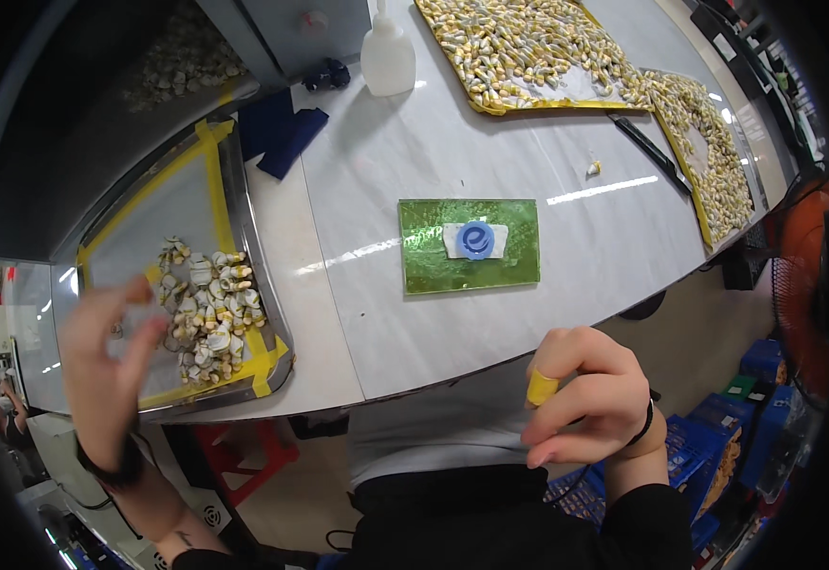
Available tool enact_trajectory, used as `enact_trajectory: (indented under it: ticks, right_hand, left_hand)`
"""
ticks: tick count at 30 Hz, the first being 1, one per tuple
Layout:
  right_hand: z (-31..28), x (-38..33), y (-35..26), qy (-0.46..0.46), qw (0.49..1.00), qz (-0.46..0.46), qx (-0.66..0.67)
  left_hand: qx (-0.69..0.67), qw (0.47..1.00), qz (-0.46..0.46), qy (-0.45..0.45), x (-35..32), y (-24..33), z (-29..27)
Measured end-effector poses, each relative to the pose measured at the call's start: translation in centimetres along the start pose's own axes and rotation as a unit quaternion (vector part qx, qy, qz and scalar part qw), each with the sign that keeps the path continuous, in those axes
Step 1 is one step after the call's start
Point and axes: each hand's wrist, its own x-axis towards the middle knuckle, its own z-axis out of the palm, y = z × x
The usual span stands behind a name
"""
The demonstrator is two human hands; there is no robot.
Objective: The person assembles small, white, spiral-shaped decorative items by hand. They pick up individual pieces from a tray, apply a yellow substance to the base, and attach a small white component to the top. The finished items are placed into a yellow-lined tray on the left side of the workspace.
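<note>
In the head view, small white-and-yellow curled pieces (210, 323) are heaped in a yellow-taped metal tray (187, 199), near the blurred left hand (103, 370), its thumb and finger parted; a light pinch at the heap's edge seems best advised. The right hand (590, 389) is curled; whether anything is held cannot be told.

Black sleeves (644, 524) show at the bottom, with a fat black wristband (117, 469) lower left, a thin black band (646, 424) lower right, and a yellow finger wrap (542, 389).
</note>
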Motion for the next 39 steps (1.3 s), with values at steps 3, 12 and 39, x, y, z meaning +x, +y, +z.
enact_trajectory:
  ticks: [3,12,39]
  right_hand:
    - [-0.1,-0.4,-0.1,0.019,1.0,-0.006,-0.011]
    - [-1.0,-3.3,-2.0,0.083,0.99,0.039,-0.103]
    - [-8.3,5.8,1.0,0.015,0.894,0.068,-0.443]
  left_hand:
    - [-0.067,0.995,-0.019,0.067,6.1,-1.7,-0.2]
    - [0.13,0.991,-0.014,0.006,21.5,-12.2,5.8]
    - [-0.818,0.542,0.028,-0.189,-5.3,10.4,11.4]
